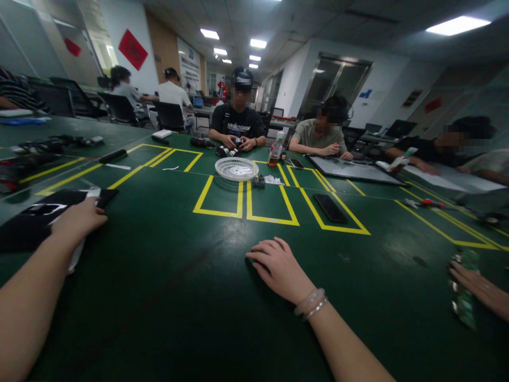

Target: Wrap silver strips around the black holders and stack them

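Note:
On the left, my left hand is closed around a white object that shows above and below the fingers. It looks thin or wrapped, but its kind is unclear. Under and beside that hand lies a flat black item with a white-outlined mark, perhaps a pouch or bag. My right hand, with two bracelets at the wrist, rests palm down on the green table. Its fingers are stretched out and it holds nothing. A black phone lies beyond it to the right.
A white plastic basket stands mid-table inside yellow tape markings, near a drink bottle. At right, another person's hand touches a green packet. Dark tools lie far left. Several people sit opposite; one has a large dark board.

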A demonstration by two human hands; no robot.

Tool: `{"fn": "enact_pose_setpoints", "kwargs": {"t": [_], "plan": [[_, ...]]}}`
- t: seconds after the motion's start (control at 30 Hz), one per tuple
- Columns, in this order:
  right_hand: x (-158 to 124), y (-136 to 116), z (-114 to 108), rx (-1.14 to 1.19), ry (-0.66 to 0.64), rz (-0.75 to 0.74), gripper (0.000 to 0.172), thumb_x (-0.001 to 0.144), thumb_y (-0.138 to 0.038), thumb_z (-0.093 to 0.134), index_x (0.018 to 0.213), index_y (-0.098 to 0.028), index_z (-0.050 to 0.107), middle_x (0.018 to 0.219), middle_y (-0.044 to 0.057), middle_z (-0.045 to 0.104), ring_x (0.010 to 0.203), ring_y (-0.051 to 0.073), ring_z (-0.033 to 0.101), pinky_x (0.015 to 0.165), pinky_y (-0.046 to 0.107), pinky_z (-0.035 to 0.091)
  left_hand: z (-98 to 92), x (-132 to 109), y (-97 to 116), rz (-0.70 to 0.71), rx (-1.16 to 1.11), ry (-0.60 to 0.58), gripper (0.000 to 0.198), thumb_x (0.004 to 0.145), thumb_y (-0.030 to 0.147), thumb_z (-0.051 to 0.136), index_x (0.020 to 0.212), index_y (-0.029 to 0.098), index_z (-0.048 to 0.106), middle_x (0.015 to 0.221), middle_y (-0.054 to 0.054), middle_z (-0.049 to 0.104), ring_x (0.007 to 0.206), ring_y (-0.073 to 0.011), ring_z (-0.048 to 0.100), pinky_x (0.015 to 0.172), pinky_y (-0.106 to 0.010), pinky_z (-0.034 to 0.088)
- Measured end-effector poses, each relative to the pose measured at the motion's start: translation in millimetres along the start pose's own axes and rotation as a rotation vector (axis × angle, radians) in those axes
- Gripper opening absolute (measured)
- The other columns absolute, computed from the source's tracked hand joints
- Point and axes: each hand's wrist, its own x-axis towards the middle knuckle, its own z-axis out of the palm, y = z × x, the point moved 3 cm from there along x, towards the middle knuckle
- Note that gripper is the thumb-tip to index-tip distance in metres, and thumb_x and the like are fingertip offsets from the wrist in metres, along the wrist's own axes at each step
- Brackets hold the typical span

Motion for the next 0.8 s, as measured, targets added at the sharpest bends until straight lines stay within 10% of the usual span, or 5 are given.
{"fn": "enact_pose_setpoints", "kwargs": {"t": [0.23, 0.47, 0.63, 0.8], "plan": [[0.6, -3.1, -0.8, 0.001, -0.007, -0.001, 0.029, 0.095, -0.022, 0.052, 0.119, -0.031, 0.065, 0.118, 0.003, 0.067, 0.118, 0.023, 0.055, 0.111, 0.055, 0.028, -16.9, -24.1, -35.3, -0.438, 0.424, 0.552, 0.068, 0.060, 0.074, 0.039, 0.049, 0.007, 0.039, 0.061, -0.019, 0.055, 0.135, -0.0503, -0.004, 0.067, -0.054, 0.015], [0.9, -4.4, -0.8, 0.015, 0.003, -0.002, 0.031, 0.095, -0.021, 0.052, 0.121, -0.031, 0.064, 0.119, 0.003, 0.066, 0.119, 0.023, 0.054, 0.112, 0.055, 0.028, -8.7, -8.5, -32.6, -0.256, 0.328, 0.534, 0.067, 0.062, 0.073, 0.048, 0.072, 0.009, 0.064, 0.071, -0.014, 0.065, 0.136, -0.0451, 0.019, 0.088, -0.055, 0.018], [0.6, -6.8, -4.1, 0.026, 0.093, -0.022, 0.038, 0.094, -0.021, 0.054, 0.130, -0.030, 0.057, 0.137, 0.005, 0.058, 0.129, 0.022, 0.049, 0.114, 0.051, 0.027, 24.8, 41.0, 68.0, -0.149, 0.107, 0.165, 0.078, 0.077, 0.059, 0.048, 0.138, 0.011, 0.053, 0.117, -0.014, 0.063, 0.108, -0.0347, 0.058, 0.086, -0.045, 0.043], [1.5, -16.1, -5.3, 0.067, 0.103, -0.040, 0.028, 0.084, -0.037, 0.071, 0.108, -0.027, 0.063, 0.144, 0.006, 0.053, 0.138, 0.027, 0.040, 0.115, 0.054, 0.024, 70.4, 61.2, 201.0, 0.081, -0.145, -0.204, 0.057, 0.088, 0.034, 0.048, 0.143, 0.023, 0.048, 0.132, -0.008, 0.055, 0.117, -0.0288, 0.054, 0.095, -0.041, 0.050]]}}
